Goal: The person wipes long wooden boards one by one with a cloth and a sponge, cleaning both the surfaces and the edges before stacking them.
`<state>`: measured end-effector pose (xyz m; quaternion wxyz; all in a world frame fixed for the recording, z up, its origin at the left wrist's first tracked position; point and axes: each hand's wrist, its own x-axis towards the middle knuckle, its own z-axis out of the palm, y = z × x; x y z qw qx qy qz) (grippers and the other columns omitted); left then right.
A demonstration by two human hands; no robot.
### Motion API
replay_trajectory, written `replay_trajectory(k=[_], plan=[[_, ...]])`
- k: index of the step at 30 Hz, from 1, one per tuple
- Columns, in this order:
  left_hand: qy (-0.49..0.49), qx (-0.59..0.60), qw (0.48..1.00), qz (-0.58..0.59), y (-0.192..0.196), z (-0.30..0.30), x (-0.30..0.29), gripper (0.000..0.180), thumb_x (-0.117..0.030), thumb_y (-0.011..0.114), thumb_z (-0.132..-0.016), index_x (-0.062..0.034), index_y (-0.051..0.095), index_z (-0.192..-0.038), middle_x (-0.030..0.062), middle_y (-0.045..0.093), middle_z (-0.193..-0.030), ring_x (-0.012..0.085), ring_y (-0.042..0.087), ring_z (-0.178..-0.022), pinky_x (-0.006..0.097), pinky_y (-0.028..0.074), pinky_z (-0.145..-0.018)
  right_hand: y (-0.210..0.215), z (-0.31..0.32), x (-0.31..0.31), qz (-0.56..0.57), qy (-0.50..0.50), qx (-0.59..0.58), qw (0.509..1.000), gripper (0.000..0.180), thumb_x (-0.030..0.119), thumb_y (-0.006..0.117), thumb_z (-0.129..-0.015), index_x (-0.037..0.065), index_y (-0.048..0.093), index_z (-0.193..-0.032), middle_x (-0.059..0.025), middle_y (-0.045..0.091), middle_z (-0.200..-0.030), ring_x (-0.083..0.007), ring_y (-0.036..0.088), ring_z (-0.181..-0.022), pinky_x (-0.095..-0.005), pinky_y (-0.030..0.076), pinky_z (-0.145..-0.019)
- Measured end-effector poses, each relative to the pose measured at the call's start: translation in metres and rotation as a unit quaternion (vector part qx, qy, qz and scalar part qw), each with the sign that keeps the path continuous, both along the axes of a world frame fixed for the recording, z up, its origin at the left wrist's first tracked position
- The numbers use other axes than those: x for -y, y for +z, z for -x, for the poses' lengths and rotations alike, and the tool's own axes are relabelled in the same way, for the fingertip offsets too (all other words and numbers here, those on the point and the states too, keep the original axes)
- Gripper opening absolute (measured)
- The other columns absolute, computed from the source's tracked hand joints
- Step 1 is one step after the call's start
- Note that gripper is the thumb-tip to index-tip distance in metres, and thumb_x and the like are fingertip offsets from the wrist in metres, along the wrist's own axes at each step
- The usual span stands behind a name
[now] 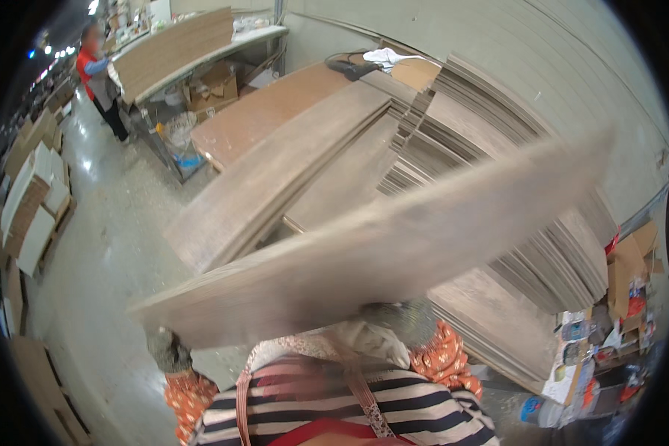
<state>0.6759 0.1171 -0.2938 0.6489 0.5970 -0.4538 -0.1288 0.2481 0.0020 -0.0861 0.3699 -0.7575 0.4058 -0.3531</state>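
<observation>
A long flat cardboard sheet is held tilted across the middle of the view, blurred by motion. My left hand, in a grey glove with an orange patterned sleeve, grips its lower left edge. My right hand, gloved the same way, holds the sheet's underside near my chest. Beneath it lie stacks of similar cardboard sheets on a brown worktable.
More fanned cardboard stacks lean at the right by a grey wall. Another person in red stands at a far bench loaded with sheets. Boxes line the left aisle; clutter and cartons sit lower right.
</observation>
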Motion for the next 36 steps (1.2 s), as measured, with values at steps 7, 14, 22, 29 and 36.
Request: replay_trajectory(k=[7, 14, 22, 29, 36], plan=[[0.020, -0.305, 0.952, -0.009, 0.083, -0.009, 0.002, 0.053, -0.025, 0.065, -0.086, 0.0032, 0.048, -0.127, 0.0157, 0.056, -0.121, 0.0271, 0.055, -0.109, 0.041, 0.048, -0.091, -0.064, -0.111, 0.098, -0.079, 0.119, 0.071, 0.987, 0.018, 0.012, 0.065, -0.085, 0.005, 0.066, -0.101, -0.0088, 0.066, -0.094, -0.0179, 0.061, -0.083, -0.0296, 0.050, -0.075], [-0.014, -0.464, 0.883, -0.068, 0.069, -0.004, 0.046, 0.053, -0.023, 0.064, -0.084, 0.0020, 0.048, -0.127, 0.0152, 0.054, -0.121, 0.0271, 0.058, -0.104, 0.039, 0.050, -0.088, -0.107, -0.141, 0.142, 0.028, 0.021, -0.133, 0.991, 0.020, 0.022, 0.061, -0.088, 0.009, 0.067, -0.101, -0.0110, 0.067, -0.094, -0.0275, 0.062, -0.086, -0.0357, 0.049, -0.078], [-0.139, -0.501, 0.848, -0.100, 0.090, -0.011, 0.104, 0.051, -0.011, 0.063, -0.084, 0.0025, 0.044, -0.130, 0.0158, 0.055, -0.118, 0.0254, 0.057, -0.105, 0.036, 0.050, -0.088, -0.086, -0.148, 0.138, -0.106, 0.031, -0.072, 0.991, 0.020, 0.025, 0.060, -0.087, 0.008, 0.067, -0.097, -0.0095, 0.066, -0.091, -0.0251, 0.061, -0.086, -0.0337, 0.049, -0.078], [-0.131, -0.414, 0.884, -0.173, 0.066, -0.001, 0.137, 0.052, -0.015, 0.064, -0.084, 0.0010, 0.045, -0.130, 0.0139, 0.055, -0.120, 0.0243, 0.058, -0.103, 0.038, 0.047, -0.091, -0.110, -0.143, 0.125, -0.099, 0.042, 0.010, 0.994, 0.020, 0.021, 0.059, -0.088, 0.007, 0.066, -0.099, -0.0088, 0.066, -0.091, -0.0223, 0.061, -0.086, -0.0304, 0.048, -0.077], [-0.128, -0.472, 0.857, -0.159, 0.036, 0.021, 0.185, 0.059, -0.029, 0.065, -0.085, -0.0005, 0.043, -0.132, 0.0130, 0.052, -0.125, 0.0231, 0.054, -0.109, 0.037, 0.045, -0.094, -0.109, -0.128, 0.109, -0.203, -0.055, 0.026, 0.977, 0.020, 0.017, 0.060, -0.088, 0.003, 0.066, -0.101, -0.0091, 0.067, -0.090, -0.0146, 0.060, -0.081, -0.0292, 0.049, -0.076]])
